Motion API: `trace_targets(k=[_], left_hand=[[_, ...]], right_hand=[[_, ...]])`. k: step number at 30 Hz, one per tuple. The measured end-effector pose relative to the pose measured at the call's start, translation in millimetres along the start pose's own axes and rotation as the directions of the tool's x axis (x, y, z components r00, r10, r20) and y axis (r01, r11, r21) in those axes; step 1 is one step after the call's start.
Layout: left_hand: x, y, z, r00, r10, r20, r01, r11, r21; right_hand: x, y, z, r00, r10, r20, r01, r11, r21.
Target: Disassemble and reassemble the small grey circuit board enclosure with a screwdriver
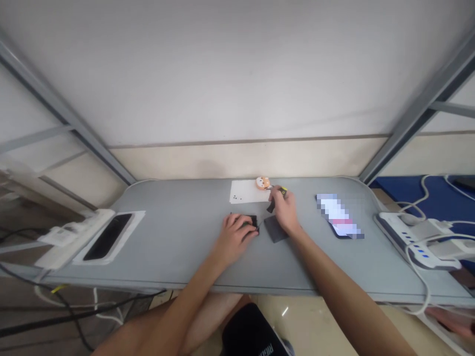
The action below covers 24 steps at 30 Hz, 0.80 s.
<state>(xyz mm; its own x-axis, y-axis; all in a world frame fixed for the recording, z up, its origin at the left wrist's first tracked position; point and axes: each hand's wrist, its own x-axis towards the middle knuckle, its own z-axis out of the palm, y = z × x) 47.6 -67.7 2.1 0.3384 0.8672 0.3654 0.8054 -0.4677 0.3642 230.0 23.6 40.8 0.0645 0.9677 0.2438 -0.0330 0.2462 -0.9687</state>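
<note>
My left hand [235, 235] rests on a small black device [254, 219], its fingers curled over it and gripping it against the desk. In my right hand [285, 210] is a screwdriver [271, 205] with a black handle and a yellow-green end. Its thin shaft slants down towards the device near my left fingertips; whether the tip touches a screw is too small to tell. A dark grey square panel [273, 230] lies flat under and beside my right hand. Behind both hands is a sheet of white paper [247, 190] carrying several tiny black pieces [235, 197], which look like screws.
A round orange-and-white animal-face trinket [262, 183] sits at the paper's back edge. To the right lie a lit phone [339, 217] and a power strip [411, 242] with cables. At left, a dark phone [107, 237] lies by another power strip [70, 242]. Metal posts frame the desk.
</note>
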Motion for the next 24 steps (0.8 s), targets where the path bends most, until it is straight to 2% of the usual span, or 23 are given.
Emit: trace_targets(k=[4, 9, 12, 16, 20, 22, 24], left_hand=[[17, -14, -7.7, 0.995, -0.084, -0.060, 0.085, 0.996, 0.016], [62, -39, -8.0, 0.970, -0.223, -0.094, 0.231, 0.969, 0.085], [89, -50, 2.9, 0.973, -0.215, -0.085, 0.226, 0.962, 0.154], [113, -55, 19.1, 0.990, -0.137, -0.006, 0.135, 0.960, 0.245], [121, -53, 17.9, 0.990, -0.132, 0.045, 0.114, 0.955, 0.274], [116, -53, 9.4, 0.986, -0.159, 0.051, 0.141, 0.957, 0.254], [102, -55, -1.9, 0.980, -0.198, 0.013, 0.191, 0.960, 0.205]], right_hand=[[6, 9, 1, 0.991, 0.061, -0.121, -0.059, 0.998, 0.021], [12, 19, 2, 0.947, 0.144, -0.289, -0.147, 0.989, 0.013], [14, 20, 3, 0.929, 0.166, -0.331, -0.161, 0.986, 0.044], [14, 19, 3, 0.929, 0.159, -0.335, -0.133, 0.986, 0.097], [14, 19, 4, 0.925, 0.168, -0.341, -0.134, 0.983, 0.122], [13, 18, 4, 0.932, 0.158, -0.326, -0.125, 0.985, 0.122], [11, 16, 5, 0.952, 0.130, -0.278, -0.100, 0.988, 0.118]])
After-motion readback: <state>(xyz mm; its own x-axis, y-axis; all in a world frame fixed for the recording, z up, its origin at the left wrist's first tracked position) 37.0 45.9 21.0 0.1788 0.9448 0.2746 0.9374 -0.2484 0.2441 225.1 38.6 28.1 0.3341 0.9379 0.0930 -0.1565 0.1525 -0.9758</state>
